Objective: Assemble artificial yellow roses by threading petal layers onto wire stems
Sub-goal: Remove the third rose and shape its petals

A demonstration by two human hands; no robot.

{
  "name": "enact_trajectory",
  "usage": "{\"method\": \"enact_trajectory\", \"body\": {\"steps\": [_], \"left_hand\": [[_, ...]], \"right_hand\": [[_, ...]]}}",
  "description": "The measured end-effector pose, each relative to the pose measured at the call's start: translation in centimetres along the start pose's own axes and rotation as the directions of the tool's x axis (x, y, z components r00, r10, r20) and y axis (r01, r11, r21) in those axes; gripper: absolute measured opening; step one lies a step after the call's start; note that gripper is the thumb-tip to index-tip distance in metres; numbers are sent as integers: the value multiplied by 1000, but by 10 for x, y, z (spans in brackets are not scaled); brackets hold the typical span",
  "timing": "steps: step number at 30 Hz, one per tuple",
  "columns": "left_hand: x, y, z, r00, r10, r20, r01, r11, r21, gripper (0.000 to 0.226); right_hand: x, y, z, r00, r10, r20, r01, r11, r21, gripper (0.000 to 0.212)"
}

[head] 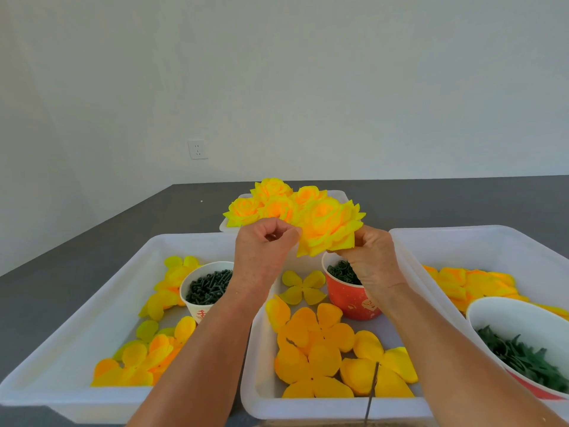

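Note:
A full yellow rose [328, 226] is held up above the trays. My right hand [369, 260] grips it from below at its base. My left hand [264, 248] has its fingers curled and pinches the rose's left petal edge. Loose orange-yellow petal layers [311, 349] lie in the middle tray [261, 392]. A thin dark wire [371, 392] crosses that tray's front rim. Several finished roses [271, 201] sit in a far tray behind the held rose.
A white cup of dark green pegs [209, 286] stands in the left tray [61, 371] among petals. A red cup of green rings [348, 288] stands in the middle tray. The right tray [480, 241] holds petals and a bowl of green leaf pieces [523, 355].

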State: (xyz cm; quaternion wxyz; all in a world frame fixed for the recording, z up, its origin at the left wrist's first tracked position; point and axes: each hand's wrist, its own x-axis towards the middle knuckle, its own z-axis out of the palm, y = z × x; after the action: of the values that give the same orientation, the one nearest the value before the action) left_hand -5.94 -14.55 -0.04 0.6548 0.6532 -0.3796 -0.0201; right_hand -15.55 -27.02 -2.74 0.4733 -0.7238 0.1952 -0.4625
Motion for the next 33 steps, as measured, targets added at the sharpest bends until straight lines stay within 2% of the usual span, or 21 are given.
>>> {"method": "enact_trajectory", "body": {"steps": [6, 10, 13, 15, 20, 24, 29, 33], "left_hand": [[-3, 7, 0, 995, 88, 37, -85, 993, -78, 12], [-7, 10, 1, 977, 187, 97, -190, 982, 17, 22], [-7, 9, 2, 969, 223, 110, -235, 965, 115, 23], [-5, 8, 1, 969, 233, 87, -240, 967, 85, 20], [-4, 6, 3, 972, 228, 64, -232, 970, 72, 13], [-5, 7, 3, 967, 242, 82, -249, 963, 98, 9], [-7, 8, 4, 957, 267, 115, -286, 933, 217, 28], [-6, 6, 6, 952, 287, 109, -304, 926, 222, 15]], "right_hand": [[0, -2, 0, 992, 122, -12, -122, 992, 9, 24], [0, -3, 0, 992, 129, -10, -129, 992, 8, 15], [0, -3, 1, 994, 110, 5, -110, 994, 1, 6], [-1, -3, 1, 996, 89, 27, -89, 996, 9, 5], [-4, -3, 4, 992, 31, 119, -28, 999, -21, 25], [-3, -1, 4, 995, 12, 95, -9, 999, -35, 22], [-4, -1, 3, 992, 7, 123, -3, 999, -37, 22], [-5, -2, 4, 989, -16, 146, 20, 999, -30, 24]]}}
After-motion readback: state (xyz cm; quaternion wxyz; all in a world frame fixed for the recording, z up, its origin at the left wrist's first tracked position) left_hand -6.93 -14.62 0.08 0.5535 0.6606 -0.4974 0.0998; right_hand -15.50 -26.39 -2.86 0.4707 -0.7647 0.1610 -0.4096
